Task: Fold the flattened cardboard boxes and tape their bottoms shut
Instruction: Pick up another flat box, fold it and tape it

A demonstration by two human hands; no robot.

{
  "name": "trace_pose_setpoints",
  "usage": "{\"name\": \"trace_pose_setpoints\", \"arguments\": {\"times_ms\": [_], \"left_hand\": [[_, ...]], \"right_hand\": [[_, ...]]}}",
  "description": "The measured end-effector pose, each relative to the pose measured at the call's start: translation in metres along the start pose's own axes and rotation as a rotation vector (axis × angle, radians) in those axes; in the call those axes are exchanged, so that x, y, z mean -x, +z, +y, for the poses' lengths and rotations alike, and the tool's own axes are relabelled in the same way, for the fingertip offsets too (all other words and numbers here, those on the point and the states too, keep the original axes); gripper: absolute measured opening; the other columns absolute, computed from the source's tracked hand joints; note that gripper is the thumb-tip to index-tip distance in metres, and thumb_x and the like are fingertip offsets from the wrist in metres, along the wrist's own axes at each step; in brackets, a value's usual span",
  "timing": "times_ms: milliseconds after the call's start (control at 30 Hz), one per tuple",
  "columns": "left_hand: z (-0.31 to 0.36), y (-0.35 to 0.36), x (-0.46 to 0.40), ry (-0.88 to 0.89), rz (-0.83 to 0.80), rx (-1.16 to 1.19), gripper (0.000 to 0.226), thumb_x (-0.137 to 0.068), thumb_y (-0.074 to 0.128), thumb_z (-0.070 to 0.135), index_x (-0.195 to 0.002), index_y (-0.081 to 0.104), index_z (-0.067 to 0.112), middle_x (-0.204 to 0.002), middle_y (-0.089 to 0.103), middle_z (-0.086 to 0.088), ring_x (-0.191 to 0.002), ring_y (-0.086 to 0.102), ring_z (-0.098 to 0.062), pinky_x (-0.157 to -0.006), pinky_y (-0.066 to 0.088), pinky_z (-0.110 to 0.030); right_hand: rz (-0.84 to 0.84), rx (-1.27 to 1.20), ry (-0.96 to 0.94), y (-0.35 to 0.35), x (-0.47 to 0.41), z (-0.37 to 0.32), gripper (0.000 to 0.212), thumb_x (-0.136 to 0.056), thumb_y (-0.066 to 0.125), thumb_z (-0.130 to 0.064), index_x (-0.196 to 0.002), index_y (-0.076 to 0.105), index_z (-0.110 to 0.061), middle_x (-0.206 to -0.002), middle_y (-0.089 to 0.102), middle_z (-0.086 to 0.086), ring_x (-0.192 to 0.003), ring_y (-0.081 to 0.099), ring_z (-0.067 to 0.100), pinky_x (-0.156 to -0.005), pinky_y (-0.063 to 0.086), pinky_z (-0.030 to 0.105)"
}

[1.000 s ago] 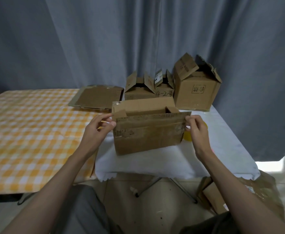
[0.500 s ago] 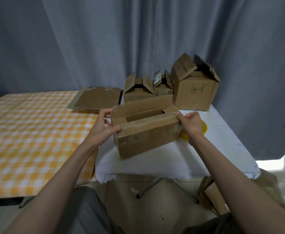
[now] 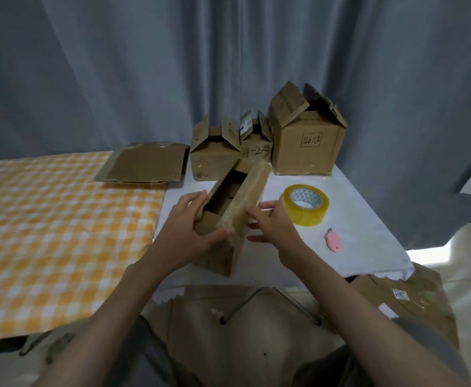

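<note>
A small brown cardboard box (image 3: 223,247) stands on the white table (image 3: 349,219), turned so that one end points at me, its long flaps partly folded over the open face. My left hand (image 3: 189,230) grips the near left corner, thumb across the end and fingers on the left flap. My right hand (image 3: 273,222) holds the right flap with curled fingers. A roll of clear tape (image 3: 305,203) lies flat just right of my right hand. A pink utility knife (image 3: 332,240) lies in front of the roll.
Three folded boxes stand at the back: a low one (image 3: 214,155), a marked one (image 3: 256,146), a tall one (image 3: 309,143). Flattened cardboard (image 3: 145,163) lies on the orange checked table (image 3: 55,219). More cardboard (image 3: 404,300) sits on the floor at right.
The box has been turned from broadside to end-on towards me. Both hands moved closer together at its near end, and the tape roll and knife are now uncovered.
</note>
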State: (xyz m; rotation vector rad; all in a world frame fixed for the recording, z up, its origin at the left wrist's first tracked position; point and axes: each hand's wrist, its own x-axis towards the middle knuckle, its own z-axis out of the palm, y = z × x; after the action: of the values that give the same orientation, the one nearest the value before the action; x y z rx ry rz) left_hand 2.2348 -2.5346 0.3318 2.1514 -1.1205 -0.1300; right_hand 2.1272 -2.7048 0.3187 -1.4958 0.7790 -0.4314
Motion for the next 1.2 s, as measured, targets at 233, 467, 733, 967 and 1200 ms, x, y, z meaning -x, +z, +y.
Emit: {"name": "trace_pose_setpoints", "arguments": {"times_ms": [233, 467, 733, 967, 1200], "left_hand": [[0.027, 0.006, 0.000, 0.049, 0.049, 0.048, 0.067, -0.099, 0.022, 0.050, -0.148, 0.040, 0.008, -0.151, 0.042, -0.011, -0.136, 0.039, -0.020, -0.103, 0.025, -0.018], [0.112, 0.019, -0.011, 0.115, 0.117, 0.259, 0.050, -0.104, 0.044, 0.035, -0.149, 0.041, 0.015, -0.136, 0.045, 0.006, -0.108, 0.049, 0.002, -0.078, 0.035, 0.007], [0.232, 0.104, -0.076, 0.127, 0.008, 0.253, 0.057, -0.101, 0.044, 0.045, -0.147, 0.038, 0.012, -0.145, 0.037, -0.004, -0.129, 0.045, -0.021, -0.108, 0.035, -0.032], [0.243, 0.183, -0.119, 0.031, -0.167, 0.091, 0.057, -0.105, 0.031, 0.042, -0.147, 0.032, 0.004, -0.148, 0.032, -0.020, -0.139, 0.032, -0.036, -0.115, 0.026, -0.045], [0.209, 0.204, -0.136, 0.150, -0.131, -0.345, 0.063, -0.105, 0.026, 0.045, -0.147, 0.033, -0.002, -0.149, 0.033, -0.016, -0.137, 0.033, -0.032, -0.116, 0.026, -0.042]], "right_hand": [[0.011, 0.003, -0.074, 0.000, 0.029, -0.007, 0.032, -0.100, 0.052, -0.037, -0.127, 0.046, -0.021, -0.109, 0.064, -0.002, -0.101, 0.063, 0.017, -0.089, 0.057, 0.042], [0.216, 0.071, -0.294, -0.075, 0.052, -0.057, 0.037, -0.092, 0.053, -0.044, -0.121, 0.064, -0.023, -0.113, 0.064, -0.004, -0.101, 0.060, 0.010, -0.080, 0.049, 0.025], [0.459, 0.261, -0.311, -0.207, 0.028, -0.076, 0.032, -0.098, 0.045, -0.025, -0.122, 0.064, -0.016, -0.113, 0.066, 0.003, -0.103, 0.060, 0.019, -0.092, 0.046, 0.034], [0.425, 0.437, -0.203, -0.253, -0.030, -0.029, 0.028, -0.100, 0.037, -0.018, -0.110, 0.063, -0.011, -0.105, 0.063, 0.010, -0.099, 0.056, 0.026, -0.085, 0.041, 0.035], [0.290, 0.708, -0.245, -0.245, -0.073, 0.003, 0.043, -0.105, 0.036, -0.023, -0.144, 0.045, -0.008, -0.144, 0.050, 0.016, -0.129, 0.048, 0.032, -0.106, 0.034, 0.035]]}}
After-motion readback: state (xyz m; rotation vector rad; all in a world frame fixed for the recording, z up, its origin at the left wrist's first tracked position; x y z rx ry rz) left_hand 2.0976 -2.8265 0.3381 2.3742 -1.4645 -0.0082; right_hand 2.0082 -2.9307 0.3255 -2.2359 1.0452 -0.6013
